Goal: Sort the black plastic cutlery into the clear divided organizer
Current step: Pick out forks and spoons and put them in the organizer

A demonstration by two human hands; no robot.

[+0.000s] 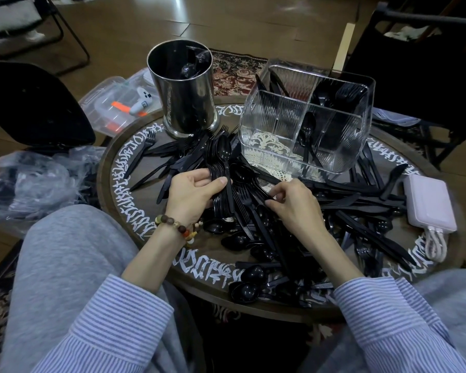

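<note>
The left hand grips a nested stack of black spoons by their handles, thumb laid across the top and bowls pointing away from the person, over the middle of the round surface with its white lettering round the rim. The right hand reaches into the loose pile of black cutlery — forks, knives and spoons strewn across the surface — with its fingertips pinching at a piece there; which piece it has cannot be told from the tangle. The clear divided organizer stands at the far right of the surface, just beyond the pile: a spoon leans in its near middle compartment, and more black cutlery stands in the back compartments. A tall shiny metal canister stands at the far left edge, dark things inside it. A pale power bank with a coiled cable lies at the right edge — touching the cutlery beside it. The left wrist wears a beaded bracelet
</note>
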